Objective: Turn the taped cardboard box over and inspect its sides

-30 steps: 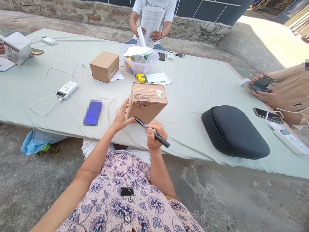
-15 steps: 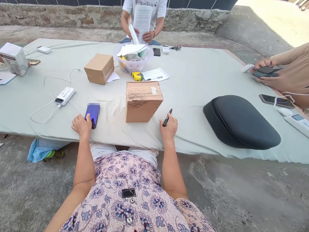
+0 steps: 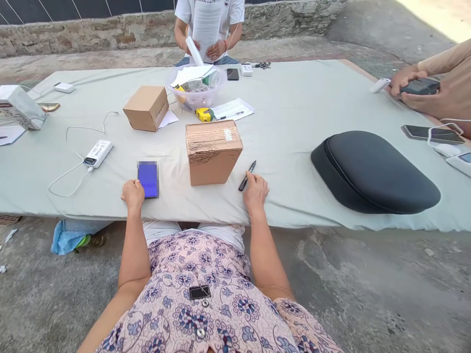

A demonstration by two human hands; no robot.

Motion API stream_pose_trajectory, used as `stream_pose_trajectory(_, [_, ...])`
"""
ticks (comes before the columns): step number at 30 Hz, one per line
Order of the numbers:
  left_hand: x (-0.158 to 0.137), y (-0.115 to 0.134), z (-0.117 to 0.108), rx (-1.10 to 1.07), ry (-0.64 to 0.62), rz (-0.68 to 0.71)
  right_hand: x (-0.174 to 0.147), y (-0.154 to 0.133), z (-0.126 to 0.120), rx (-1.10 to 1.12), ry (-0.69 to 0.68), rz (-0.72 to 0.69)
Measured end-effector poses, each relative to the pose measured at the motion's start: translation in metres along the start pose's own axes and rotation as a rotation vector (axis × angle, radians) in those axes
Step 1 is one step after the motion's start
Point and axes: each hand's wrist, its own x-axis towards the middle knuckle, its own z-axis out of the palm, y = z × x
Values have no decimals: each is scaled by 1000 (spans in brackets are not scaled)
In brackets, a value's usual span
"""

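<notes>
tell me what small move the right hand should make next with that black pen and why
Probably lift the right hand clear of the black marker pen. The pen already lies flat on the pale green cloth-covered table, beside the taped brown cardboard box, and the fingers only rest near its lower end. The left hand touches the phone with the blue screen.

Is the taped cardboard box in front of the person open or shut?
Shut: the taped box stands upright on the mat, tape across its closed top flaps.
</notes>
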Motion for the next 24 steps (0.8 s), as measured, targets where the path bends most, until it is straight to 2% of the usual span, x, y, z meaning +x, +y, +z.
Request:
stream_pose_trajectory(3, [0,0,6,-109,-3,-1,2,2,1,56,64,-9])
stream_pose_trajectory(7, [4,1,17,-302,0,-33,1,2,0,184,232,-26])
stream_pose_trajectory(10, [5,2,22,-442,-2,-90,-9,-8,1,275,309,-122])
stream_pose_trajectory(14, [3,2,24,-614,-15,-163,-28,-32,11,377,245,-292])
stream_pose_trajectory(19, [-3,1,21,-814,-35,-182,-40,-47,22,373,184,-275])
stream_pose_trajectory(24, [-11,13,7,-1007,-11,-88,-43,-42,22,338,161,-295])
